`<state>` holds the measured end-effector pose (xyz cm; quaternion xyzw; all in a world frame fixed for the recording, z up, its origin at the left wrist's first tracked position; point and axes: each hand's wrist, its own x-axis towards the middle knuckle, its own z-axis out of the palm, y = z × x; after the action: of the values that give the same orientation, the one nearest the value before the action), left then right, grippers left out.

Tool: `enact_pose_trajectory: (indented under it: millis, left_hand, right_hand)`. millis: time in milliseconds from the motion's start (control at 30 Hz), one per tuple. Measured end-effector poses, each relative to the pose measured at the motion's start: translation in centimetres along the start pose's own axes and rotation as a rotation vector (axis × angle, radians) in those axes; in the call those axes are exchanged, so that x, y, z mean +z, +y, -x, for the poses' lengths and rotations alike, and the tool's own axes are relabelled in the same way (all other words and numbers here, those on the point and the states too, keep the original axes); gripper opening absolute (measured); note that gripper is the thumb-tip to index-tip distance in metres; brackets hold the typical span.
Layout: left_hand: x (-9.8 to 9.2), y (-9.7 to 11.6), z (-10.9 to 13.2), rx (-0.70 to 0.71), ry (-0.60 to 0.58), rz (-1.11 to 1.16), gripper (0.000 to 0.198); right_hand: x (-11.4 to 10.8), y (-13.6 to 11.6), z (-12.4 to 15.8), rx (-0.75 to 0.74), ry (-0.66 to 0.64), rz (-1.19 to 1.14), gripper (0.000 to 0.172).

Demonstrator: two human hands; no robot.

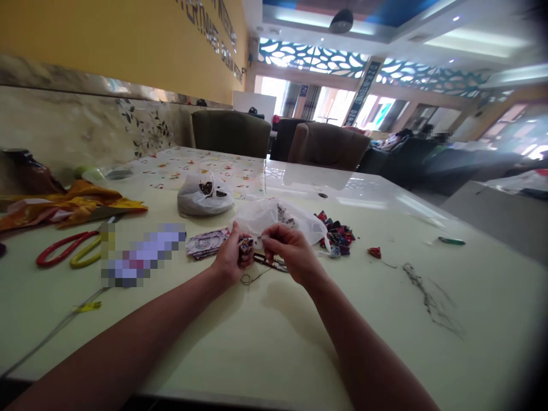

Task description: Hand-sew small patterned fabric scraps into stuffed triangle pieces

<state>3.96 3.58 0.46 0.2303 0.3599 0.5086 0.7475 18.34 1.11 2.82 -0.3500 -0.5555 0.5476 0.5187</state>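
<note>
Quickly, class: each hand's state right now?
Left hand: closed, holding a patterned fabric piece.
Right hand: pinched closed; anything held is too small to tell.

One head-worn camera looks forward and down over a pale tabletop (385,319), from just above the wearer's forearms (171,308), which enter along the bottom edge. The left hand (233,255) and right hand (289,251) are near, mid-view; beyond, the tilted wide view reaches upholstered chairs (231,134), distant windows (336,105) and ceiling (385,48).
</note>
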Motion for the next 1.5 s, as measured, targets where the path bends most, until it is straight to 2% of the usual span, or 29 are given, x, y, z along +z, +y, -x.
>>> enact_pose_trajectory:
  millis: [100, 400, 600, 800, 967, 1067, 1167, 1333, 1500]
  left_hand:
    - [0.1, 0.0, 0.0, -0.020, 0.043, 0.020, 0.050]
    - [0.3, 0.4, -0.1, -0.059, 0.054, 0.044, 0.052]
    - [0.6, 0.6, 0.3, -0.087, -0.042, 0.129, 0.037]
    - [0.5, 0.7, 0.2, -0.100, -0.055, 0.157, 0.032]
    - [0.5, 0.8, 0.0, -0.093, -0.042, 0.157, 0.036]
    - [0.4, 0.5, 0.1, -0.089, -0.068, 0.130, 0.036]
    - [0.3, 0.1, 0.2, -0.048, -0.111, 0.017, 0.037]
    - [-0.1, -0.3, 0.2, 0.031, -0.116, -0.235, 0.050]
    - [-0.5, -0.1, -0.3, 0.016, -0.099, -0.189, 0.049]
  right_hand:
    - [0.6, 0.1, 0.2, -0.002, -0.037, 0.039, 0.021]
    - [0.9, 0.5, 0.1, -0.055, 0.021, 0.123, 0.021]
    - [0.0, 0.8, -0.1, -0.149, 0.143, 0.187, 0.017]
    - [0.1, 0.8, 0.0, -0.220, 0.140, 0.318, 0.015]
    - [0.3, 0.9, 0.2, -0.396, 0.105, 0.613, 0.006]
    - [0.5, 0.8, 0.3, -0.513, 0.116, 0.732, 0.010]
    - [0.5, 0.8, 0.4, -0.567, 0.141, 0.765, 0.013]
    - [0.2, 1.1, 0.3, -0.545, 0.192, 0.763, 0.010]
    - [0.2, 1.2, 0.4, -0.458, 0.225, 0.648, 0.006]
